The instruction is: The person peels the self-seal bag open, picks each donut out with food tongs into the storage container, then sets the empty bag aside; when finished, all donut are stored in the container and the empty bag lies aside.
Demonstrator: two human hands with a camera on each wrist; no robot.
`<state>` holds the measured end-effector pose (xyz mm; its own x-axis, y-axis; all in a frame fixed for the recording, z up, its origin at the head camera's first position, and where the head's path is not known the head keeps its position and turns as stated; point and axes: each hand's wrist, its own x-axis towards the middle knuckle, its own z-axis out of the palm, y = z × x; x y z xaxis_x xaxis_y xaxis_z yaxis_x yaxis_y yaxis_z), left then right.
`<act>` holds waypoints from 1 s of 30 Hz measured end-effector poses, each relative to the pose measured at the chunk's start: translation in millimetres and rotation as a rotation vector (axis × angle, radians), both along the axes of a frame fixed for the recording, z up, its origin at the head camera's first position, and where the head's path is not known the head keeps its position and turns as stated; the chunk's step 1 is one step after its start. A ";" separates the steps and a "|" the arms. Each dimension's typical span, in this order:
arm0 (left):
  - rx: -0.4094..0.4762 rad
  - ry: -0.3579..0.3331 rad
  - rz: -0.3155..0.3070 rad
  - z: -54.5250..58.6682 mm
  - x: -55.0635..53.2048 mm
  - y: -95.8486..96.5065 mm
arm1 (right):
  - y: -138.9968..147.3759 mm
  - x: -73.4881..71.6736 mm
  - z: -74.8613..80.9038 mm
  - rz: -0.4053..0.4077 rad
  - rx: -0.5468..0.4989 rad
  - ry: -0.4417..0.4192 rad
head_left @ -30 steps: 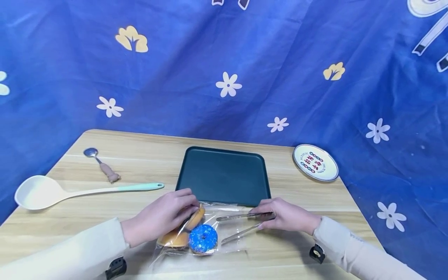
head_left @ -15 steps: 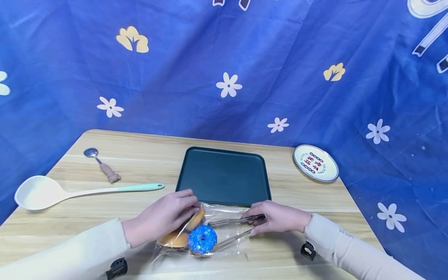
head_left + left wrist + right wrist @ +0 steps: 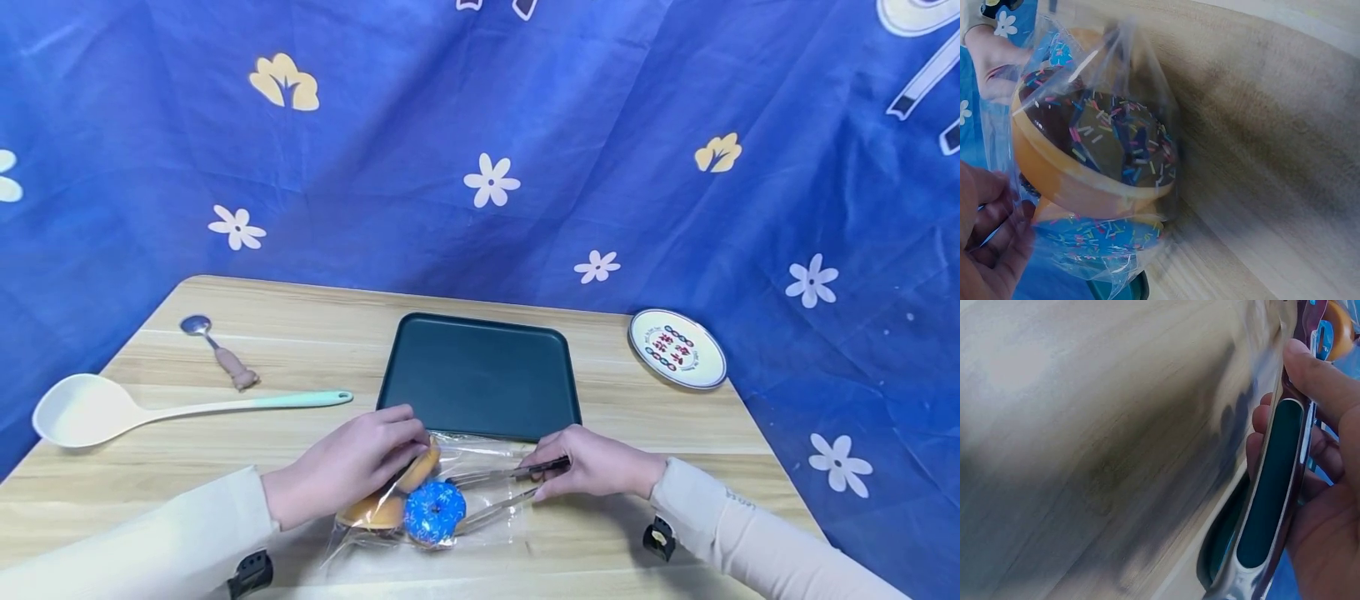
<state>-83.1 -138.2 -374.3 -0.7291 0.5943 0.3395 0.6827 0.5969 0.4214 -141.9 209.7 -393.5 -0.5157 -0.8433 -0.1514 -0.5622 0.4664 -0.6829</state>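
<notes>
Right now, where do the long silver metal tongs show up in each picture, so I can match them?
Head: long silver metal tongs are low, right of centre, held by the bare right hand.
Left wrist: I can't make them out.
Right wrist: the tongs run up the right side.
Shared landmark: that right hand, at upper left in left wrist and along the right edge in right wrist.

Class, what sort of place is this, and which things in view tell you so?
Probably a staged tabletop set-up rather than a working kitchen: a printed blue cloth hangs behind the wooden table, and a ladle and plate are laid out on it.
</notes>
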 end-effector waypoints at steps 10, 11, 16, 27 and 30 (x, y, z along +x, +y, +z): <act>-0.007 0.019 -0.007 -1.6 -1.0 -0.5 | 15.6 -2.4 5.5 -0.031 -0.028 0.021; -0.008 0.021 -0.006 -1.8 -1.2 -0.5 | 18.6 -2.6 6.7 -0.035 -0.031 0.028; -0.006 0.029 -0.001 -2.8 -0.5 -1.3 | 37.5 -3.8 13.4 -0.069 -0.019 0.046; 0.011 0.103 -0.007 -3.2 -1.5 -3.2 | 85.5 -8.8 27.7 -0.099 -0.010 0.113; 0.015 0.103 -0.018 -3.4 -1.4 -2.2 | 100.1 -9.1 33.1 -0.115 -0.013 0.124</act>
<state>-84.6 -140.4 -377.7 -0.6796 0.6008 0.4209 0.7331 0.5785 0.3578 -151.0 309.8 -360.4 -0.6227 -0.7792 -0.0706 -0.5861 0.5243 -0.6178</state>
